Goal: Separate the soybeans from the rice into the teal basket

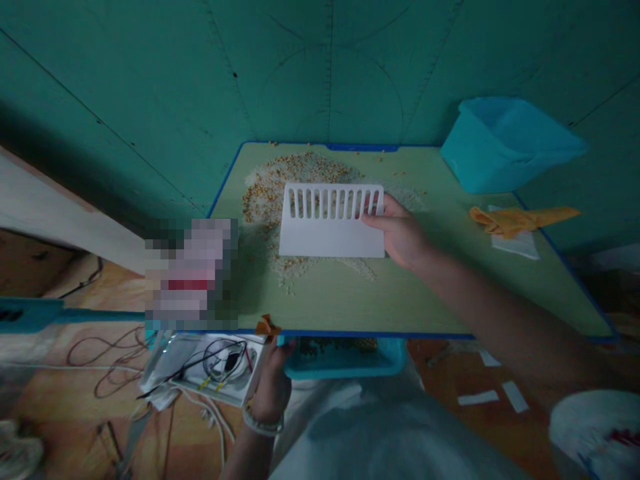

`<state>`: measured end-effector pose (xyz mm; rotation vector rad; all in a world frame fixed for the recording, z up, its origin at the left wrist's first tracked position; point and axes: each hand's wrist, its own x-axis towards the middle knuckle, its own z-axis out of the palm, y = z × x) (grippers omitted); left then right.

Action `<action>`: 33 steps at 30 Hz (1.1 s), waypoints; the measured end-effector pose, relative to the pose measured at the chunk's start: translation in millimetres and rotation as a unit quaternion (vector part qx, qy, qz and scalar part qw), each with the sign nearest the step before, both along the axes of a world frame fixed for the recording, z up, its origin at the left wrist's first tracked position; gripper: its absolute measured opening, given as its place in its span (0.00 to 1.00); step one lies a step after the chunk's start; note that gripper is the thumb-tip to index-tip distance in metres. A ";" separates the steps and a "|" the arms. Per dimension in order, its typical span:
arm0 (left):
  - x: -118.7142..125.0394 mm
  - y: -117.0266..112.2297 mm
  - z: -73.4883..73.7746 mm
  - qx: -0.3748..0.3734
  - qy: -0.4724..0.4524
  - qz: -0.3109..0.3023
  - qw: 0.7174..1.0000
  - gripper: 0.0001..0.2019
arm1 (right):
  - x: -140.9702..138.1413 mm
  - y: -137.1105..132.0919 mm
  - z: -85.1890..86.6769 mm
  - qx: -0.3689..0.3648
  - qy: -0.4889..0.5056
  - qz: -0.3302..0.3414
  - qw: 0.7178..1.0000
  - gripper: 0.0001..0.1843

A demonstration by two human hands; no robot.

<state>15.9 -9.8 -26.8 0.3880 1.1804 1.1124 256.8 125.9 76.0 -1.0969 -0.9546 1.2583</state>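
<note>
The right hand [400,235] grips a slotted scraper [330,233] set on edge amid the counter's [350,300] grain [270,190], while the left hand [273,383] clasps a tray [350,368] under its near edge (well placed to catch kernels).

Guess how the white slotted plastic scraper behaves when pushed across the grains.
Likely stiff and light: the white slotted plastic scraper looks straight-edged though the right hand grips one end only. Its slots may let small scattered grains slip through.
</note>
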 end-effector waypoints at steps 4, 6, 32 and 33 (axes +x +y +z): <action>-6.1 0.2 0.8 -0.028 -0.031 -0.004 0.999 0.14 | -2.8 -4.6 0.7 -0.020 -0.002 0.028 0.999 0.17; -8.0 0.7 1.0 -0.044 -0.026 0.006 0.999 0.13 | -3.6 -6.9 1.6 -0.028 -0.003 0.043 0.999 0.16; -3.0 2.6 9.7 -0.050 0.002 0.024 0.998 0.13 | -12.6 -19.9 -1.8 -0.054 0.032 0.078 0.995 0.15; -3.2 2.5 9.4 -0.047 -0.001 0.018 0.999 0.13 | -12.7 -20.4 -2.0 -0.054 0.032 0.079 0.995 0.15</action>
